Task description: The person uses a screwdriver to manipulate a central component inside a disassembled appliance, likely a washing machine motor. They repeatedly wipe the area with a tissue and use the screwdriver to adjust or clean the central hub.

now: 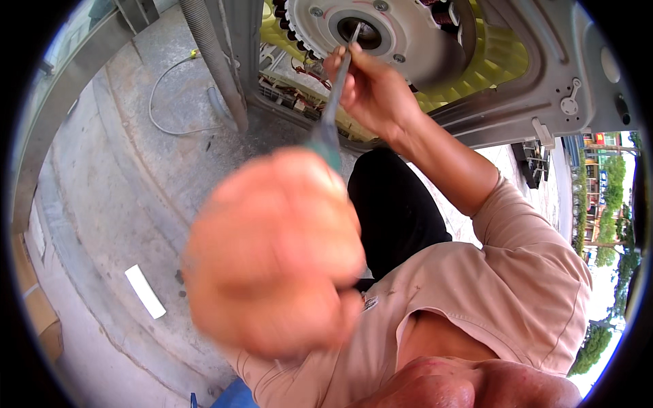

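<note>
A long screwdriver with a green handle slants up into the hub of a round white motor plate. My right hand pinches its metal shaft close to the tip. Large and smeared by motion, my left hand is curled into a fist at the handle end and covers most of the handle. The plate sits against a yellow ribbed tub inside a grey metal machine cabinet. Exactly where the screwdriver's tip rests inside the hub is hard to see.
A grey corrugated hose hangs along the cabinet's left side, near a thin cable. Wiring shows below the tub. On the concrete floor lies a white strip. My bent knee is under the cabinet edge.
</note>
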Tool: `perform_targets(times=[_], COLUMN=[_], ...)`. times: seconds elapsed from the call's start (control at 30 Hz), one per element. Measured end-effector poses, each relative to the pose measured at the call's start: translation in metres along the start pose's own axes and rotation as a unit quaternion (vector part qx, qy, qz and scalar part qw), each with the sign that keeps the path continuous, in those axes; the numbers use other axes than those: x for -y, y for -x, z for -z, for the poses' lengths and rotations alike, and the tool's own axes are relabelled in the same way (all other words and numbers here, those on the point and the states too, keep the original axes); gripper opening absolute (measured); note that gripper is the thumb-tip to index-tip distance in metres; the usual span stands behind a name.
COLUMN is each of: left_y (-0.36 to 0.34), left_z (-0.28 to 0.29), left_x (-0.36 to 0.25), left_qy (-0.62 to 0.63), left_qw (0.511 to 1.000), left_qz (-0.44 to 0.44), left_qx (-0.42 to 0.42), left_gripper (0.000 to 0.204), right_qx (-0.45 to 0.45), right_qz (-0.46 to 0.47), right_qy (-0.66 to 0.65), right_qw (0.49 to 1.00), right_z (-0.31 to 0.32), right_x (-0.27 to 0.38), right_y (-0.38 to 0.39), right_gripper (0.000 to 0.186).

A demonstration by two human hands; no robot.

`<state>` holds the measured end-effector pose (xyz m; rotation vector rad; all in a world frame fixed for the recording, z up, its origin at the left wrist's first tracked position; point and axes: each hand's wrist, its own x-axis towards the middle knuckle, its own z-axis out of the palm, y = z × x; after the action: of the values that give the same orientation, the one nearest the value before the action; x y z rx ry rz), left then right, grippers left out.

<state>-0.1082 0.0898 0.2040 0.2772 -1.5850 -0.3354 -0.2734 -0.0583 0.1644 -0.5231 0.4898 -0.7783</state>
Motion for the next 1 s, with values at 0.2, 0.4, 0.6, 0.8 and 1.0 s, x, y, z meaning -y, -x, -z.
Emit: perform_targets(times=[0.2,0.4,0.6,0.8,1.0], left_y=[0.006,0.003,0.001,0.002,0.002], left_z=[-0.003,-0.001,-0.008,-0.008,0.0], left_x=[0.005,0.005,-0.001,-0.026,-0.017], left_qy=[0.003,-0.019,-0.016,0.011,-0.036], left_qw=[1.0,1.0,1.0,0.999,0.999], left_qz=[-0.014,-0.004,-0.005,0.012,-0.014], left_qx=[-0.011,-0.002,-0.024,0.045,0.007], left_gripper=[0.018,0.022,0.018,0.018,0.017], right_qx=[-0.027,-0.024,-0.039,-0.02,-0.039], right_qz=[0.005,0.01,0.024,0.004,0.0], right_qy=[0.045,0.035,0.033,0.083,0.032], right_qw=[0.999,0.999,0.998,0.996,0.999], right_z=[0.002,0.003,0.003,-0.002,-0.011], right_x=[0.003,0.007,0.005,-0.003,-0.003], right_y=[0.012,-0.008,-0.002,0.023,0.0], right_gripper=[0.024,0.023,0.024,0.025,0.025])
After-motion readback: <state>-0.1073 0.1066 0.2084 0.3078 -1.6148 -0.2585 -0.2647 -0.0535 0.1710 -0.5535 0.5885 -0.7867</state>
